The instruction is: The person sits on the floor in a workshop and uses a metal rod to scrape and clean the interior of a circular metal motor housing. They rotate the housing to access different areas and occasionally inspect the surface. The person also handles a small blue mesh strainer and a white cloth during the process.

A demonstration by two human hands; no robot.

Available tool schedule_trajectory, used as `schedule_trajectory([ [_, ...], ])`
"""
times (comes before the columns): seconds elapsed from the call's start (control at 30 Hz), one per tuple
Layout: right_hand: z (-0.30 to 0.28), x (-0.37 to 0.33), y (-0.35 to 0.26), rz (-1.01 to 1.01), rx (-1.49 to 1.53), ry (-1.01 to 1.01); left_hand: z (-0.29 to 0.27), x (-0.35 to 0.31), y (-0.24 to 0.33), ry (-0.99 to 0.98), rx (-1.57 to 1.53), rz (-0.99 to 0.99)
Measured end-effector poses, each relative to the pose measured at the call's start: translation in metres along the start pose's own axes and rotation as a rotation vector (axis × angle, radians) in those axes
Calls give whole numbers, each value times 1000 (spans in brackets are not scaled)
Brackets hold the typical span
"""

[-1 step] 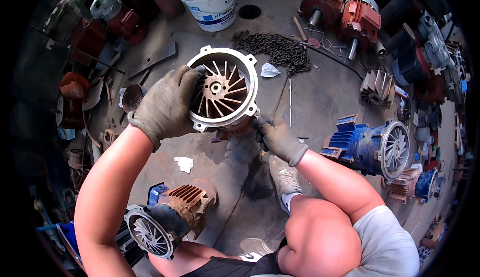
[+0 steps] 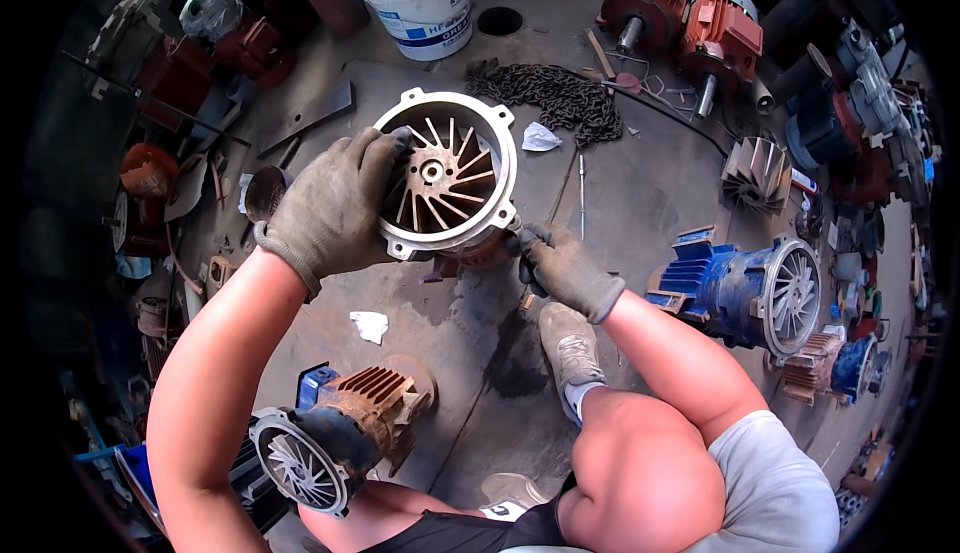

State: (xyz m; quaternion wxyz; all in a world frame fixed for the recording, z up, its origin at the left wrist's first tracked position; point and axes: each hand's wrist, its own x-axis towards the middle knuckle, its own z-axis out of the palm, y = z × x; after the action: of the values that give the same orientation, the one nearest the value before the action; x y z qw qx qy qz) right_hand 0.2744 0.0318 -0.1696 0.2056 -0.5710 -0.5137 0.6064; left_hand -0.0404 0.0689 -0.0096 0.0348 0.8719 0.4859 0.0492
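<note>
In front of me a motor (image 2: 508,215) stands with its open end up, a pale metal ring with bolt lugs around a rusty bladed fan (image 2: 432,173). My left hand (image 2: 335,193), in a grey-brown work glove, grips the ring's left side, fingertips over the rim beside the fan. My right hand (image 2: 568,271), gloved alike, is closed close to the ring's lower right lug. Dark fingertips and shadow hide what it holds. Below the left hand, nearer my leg, lies a rusty blue motor (image 2: 350,413) with a silver fan.
A blue finned motor (image 2: 740,288) lies at right, near a loose finned rotor (image 2: 755,175). Beyond are a heap of chain (image 2: 550,98), a thin rod (image 2: 582,198), a white bucket (image 2: 415,13) and red motors (image 2: 720,38). A dark hole (image 2: 500,21) opens in the floor.
My right hand has shifted slightly to the right, a little away from the ring. The left hand and the motor it grips stay almost where they were.
</note>
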Motion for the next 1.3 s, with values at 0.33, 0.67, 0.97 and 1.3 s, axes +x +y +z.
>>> schedule_trajectory([
  [0.33,-77,40,-106,178,-618,-470,-9,0,3,156,107,197],
  [0.67,16,11,53,-51,148,244,-2,18,6,15,-182,91],
  [0.97,-56,17,-29,-86,-203,-216,18,-4,-16,150,-234,109],
  [1.3,-76,45,-95,84,-593,-484,22,-2,-10,273,-192,193],
])
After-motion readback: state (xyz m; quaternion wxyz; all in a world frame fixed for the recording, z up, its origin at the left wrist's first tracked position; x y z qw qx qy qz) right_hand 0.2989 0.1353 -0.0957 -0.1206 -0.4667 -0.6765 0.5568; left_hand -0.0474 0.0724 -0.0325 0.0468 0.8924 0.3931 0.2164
